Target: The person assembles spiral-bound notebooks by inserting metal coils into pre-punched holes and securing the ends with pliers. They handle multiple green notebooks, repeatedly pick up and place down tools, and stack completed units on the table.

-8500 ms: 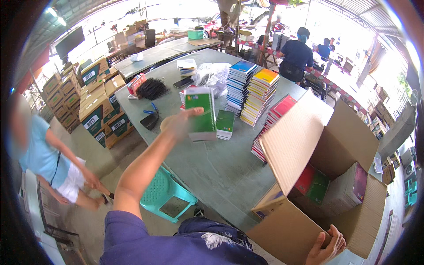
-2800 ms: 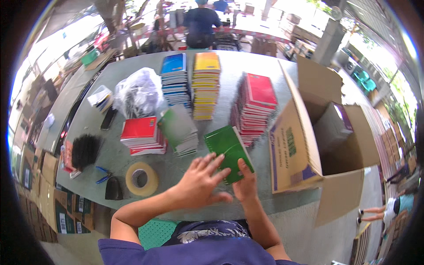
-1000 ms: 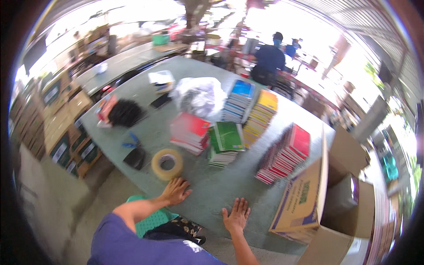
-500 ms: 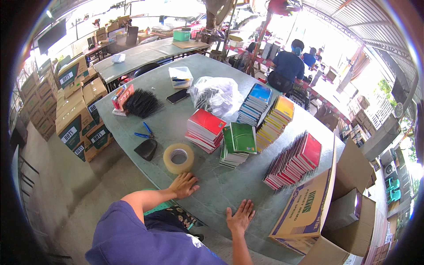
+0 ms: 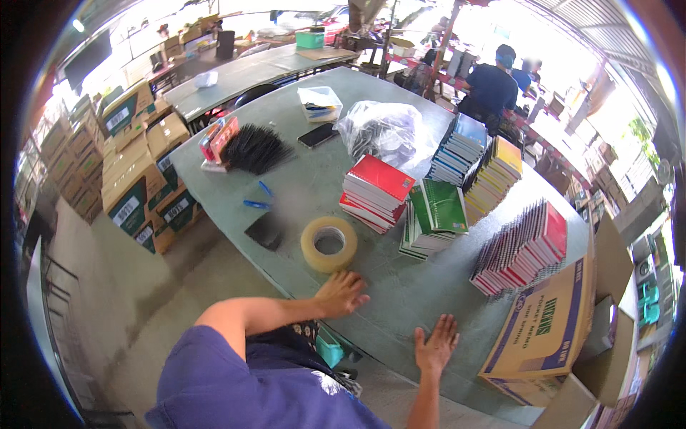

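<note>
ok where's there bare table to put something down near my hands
Bare table runs between the left hand and right hand, up to the green notebooks and across to the leaning red stack. Another open patch lies between the tape roll, pens and red notebooks. Farther back is crowded with stacks and a bag.

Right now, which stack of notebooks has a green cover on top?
The middle stack, between the red-topped stack and the leaning row by the cardboard box. Only its top cover is green.

Both hands lie flat, fingers spread, on the grey table's [image 5: 300, 193] near edge: left hand [image 5: 341, 293], right hand [image 5: 436, 345], holding nothing.
</note>
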Tool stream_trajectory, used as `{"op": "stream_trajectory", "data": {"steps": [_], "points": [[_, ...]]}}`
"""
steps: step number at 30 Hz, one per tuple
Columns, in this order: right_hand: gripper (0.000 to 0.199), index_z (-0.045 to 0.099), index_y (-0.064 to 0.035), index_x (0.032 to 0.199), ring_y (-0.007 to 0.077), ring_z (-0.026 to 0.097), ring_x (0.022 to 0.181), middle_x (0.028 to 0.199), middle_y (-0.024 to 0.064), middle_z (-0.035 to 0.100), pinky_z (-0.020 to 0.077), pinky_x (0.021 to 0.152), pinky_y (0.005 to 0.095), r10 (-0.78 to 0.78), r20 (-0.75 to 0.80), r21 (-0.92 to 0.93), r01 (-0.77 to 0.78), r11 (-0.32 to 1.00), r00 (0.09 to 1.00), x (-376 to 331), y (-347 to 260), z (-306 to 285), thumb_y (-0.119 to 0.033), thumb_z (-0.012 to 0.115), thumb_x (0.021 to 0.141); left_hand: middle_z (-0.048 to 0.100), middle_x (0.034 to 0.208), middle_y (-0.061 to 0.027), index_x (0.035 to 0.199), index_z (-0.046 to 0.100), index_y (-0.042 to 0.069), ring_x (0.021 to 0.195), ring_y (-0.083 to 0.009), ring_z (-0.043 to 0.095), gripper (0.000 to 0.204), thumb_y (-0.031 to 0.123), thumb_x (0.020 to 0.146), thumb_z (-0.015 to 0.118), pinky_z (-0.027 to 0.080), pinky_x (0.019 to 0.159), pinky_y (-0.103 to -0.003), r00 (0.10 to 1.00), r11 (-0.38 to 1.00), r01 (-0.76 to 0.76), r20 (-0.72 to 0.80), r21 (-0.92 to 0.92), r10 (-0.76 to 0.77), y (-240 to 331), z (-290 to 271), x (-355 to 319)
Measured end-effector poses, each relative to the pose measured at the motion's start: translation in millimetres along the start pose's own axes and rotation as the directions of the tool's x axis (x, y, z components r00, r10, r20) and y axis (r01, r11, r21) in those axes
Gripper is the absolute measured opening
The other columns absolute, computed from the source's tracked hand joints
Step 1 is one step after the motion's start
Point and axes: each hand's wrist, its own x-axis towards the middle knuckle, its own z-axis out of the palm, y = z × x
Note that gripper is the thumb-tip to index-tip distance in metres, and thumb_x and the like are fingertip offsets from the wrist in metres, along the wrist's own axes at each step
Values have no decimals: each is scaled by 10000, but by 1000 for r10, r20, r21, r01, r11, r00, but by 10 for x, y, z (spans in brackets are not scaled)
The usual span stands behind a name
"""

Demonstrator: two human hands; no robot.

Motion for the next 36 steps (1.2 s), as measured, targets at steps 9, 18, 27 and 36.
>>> {"op": "stream_trajectory", "data": {"steps": [9,18,27,36], "points": [[624,291,-21,1426,319,210,1391,1503,160,242,156,1126,465,407,-295,-90,-449,889,865,-4,-89,428,-421,396,958,544,1080,-106,1026,593,114,974,-303,513,258,173,788,674,397,847,-427,910,965,-236,-375,-111,179,-1228,-1229,-259],[647,383,4,1370,303,407,1276,1380,194,430,297,1063,399,307,-44,978,-22,207,951,1265,-1701,626,-492,396,955,495,1213,-183,1202,557,126,1196,-397,397,681,430,635,780,321,982,-504,998,999,-27,-55,-37,25,-2127,-1441,-557],[556,397,-68,1346,221,436,1227,1344,49,472,277,1044,405,284,3,997,18,-69,959,1917,-2074,597,-474,393,966,436,1305,-231,1258,545,142,1230,-467,363,803,377,549,841,336,996,-550,999,910,-31,-32,-413,19,-2470,-1403,-668],[498,487,-50,1231,217,514,1147,1233,91,551,366,1014,405,241,125,956,-51,-290,962,1786,-2325,603,-448,469,931,280,1375,-327,1178,578,39,1252,-502,330,754,312,539,871,355,1012,-511,995,850,78,88,-521,-38,-2537,-1359,-661]]}}
